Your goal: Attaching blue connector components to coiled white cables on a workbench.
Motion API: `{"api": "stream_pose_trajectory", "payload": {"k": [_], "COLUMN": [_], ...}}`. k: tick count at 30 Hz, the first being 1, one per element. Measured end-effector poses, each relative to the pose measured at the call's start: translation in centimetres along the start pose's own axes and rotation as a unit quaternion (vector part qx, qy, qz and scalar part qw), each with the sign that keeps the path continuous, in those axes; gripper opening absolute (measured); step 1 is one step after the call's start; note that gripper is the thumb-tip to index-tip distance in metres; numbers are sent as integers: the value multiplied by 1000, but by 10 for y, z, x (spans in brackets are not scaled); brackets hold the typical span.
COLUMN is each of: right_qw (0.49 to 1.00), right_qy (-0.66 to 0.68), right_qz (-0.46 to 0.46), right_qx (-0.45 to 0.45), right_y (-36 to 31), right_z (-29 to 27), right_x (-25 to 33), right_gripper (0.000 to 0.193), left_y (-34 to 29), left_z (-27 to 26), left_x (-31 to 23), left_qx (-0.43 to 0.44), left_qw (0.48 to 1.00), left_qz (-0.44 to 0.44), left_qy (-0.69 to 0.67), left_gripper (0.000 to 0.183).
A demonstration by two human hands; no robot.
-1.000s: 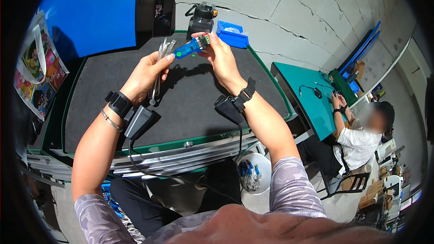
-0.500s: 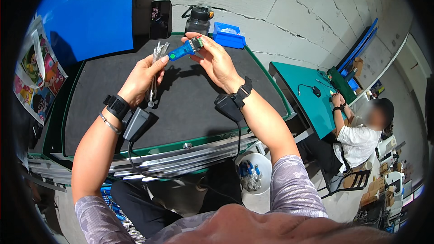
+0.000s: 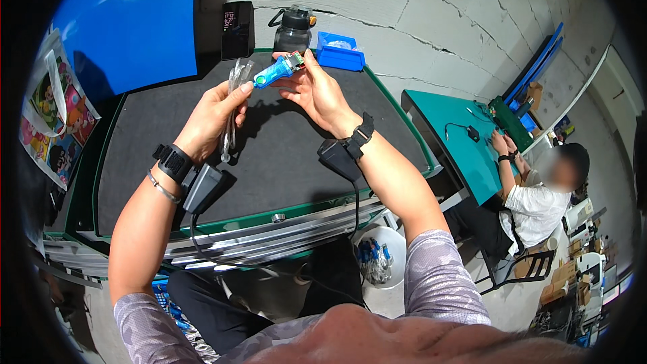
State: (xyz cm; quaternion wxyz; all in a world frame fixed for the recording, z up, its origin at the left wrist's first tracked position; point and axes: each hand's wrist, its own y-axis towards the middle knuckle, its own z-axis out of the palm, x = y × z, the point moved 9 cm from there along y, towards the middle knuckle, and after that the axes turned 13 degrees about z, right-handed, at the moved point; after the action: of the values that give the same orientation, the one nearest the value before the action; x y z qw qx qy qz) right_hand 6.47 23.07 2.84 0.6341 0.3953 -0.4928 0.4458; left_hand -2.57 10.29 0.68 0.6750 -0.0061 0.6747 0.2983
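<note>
Above the dark mat, both hands are at a translucent blue adapter with a green terminal block at its upper right end and a round green spot near its lower left end. My left hand is closed on a looped clear cable, its thumb tip against the adapter's lower left end. The cable dangles below those fingers. My right hand grips the terminal-block end, thumb beside the block and index finger behind it; the other fingers curl below. Part of that grip is hidden.
A black mat covers the bench. Along its back stand a phone, a dark bottle and a blue bin. A white bucket holds similar adapters below. At right, a person sits at a green table.
The adapter has tilted slightly, and my right thumb has shifted from over the terminal block to its outer side. My left hand keeps its hold. The seated person's hands have moved a little.
</note>
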Motion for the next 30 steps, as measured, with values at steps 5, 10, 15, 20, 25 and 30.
{"api": "stream_pose_trajectory", "payload": {"k": [5, 10, 15, 20, 25, 30], "right_qw": [1000, 992, 998, 999, 995, 994], "right_qy": [2, 81, 26, -4, -50, -48], "right_qz": [-14, -32, -43, -43, -23, -22], "right_qx": [20, 92, 49, -3, -84, -96], "right_y": [-3, -6, -2, 1, 1, 2], "right_z": [7, 18, 10, -1, -14, -15], "right_x": [5, 12, 10, 5, 0, -1], "right_gripper": [55, 47, 43, 42, 42, 35], "left_y": [-2, -7, -8, -9, -9, -10], "left_z": [0, 4, 7, 10, 14, 14], "left_x": [5, 13, 13, 19, 22, 24], "left_qx": [0, -7, 19, 40, 67, 70], "left_qw": [999, 992, 992, 991, 989, 990], "left_qz": [-28, -80, -88, -100, -109, -109], "left_qy": [-26, -98, -86, -84, -72, -64], "left_gripper": [31, 35, 38, 37, 36, 35]}}
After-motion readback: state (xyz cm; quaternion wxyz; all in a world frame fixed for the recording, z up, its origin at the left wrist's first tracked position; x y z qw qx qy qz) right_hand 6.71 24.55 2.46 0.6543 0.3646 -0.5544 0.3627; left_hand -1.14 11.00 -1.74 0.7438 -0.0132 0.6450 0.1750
